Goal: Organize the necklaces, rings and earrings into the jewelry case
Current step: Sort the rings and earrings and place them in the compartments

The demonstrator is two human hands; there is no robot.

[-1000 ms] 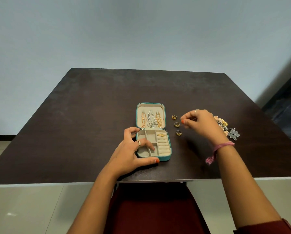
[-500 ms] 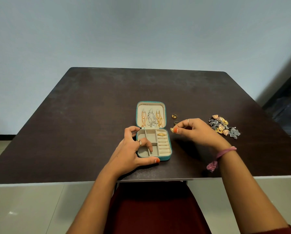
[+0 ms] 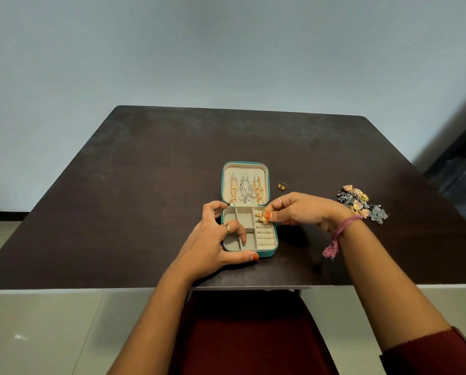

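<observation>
1 gold ring point(image 3: 263, 219), apparently pinched by the right hand point(image 3: 299, 209), hangs directly above the case point(image 3: 249, 247) ring rolls; left hand point(image 3: 215, 239) holds the case.

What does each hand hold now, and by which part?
The right hand pinches a gold ring at its side, over the ring rolls. The left hand grips the jewelry case by its base.
</observation>
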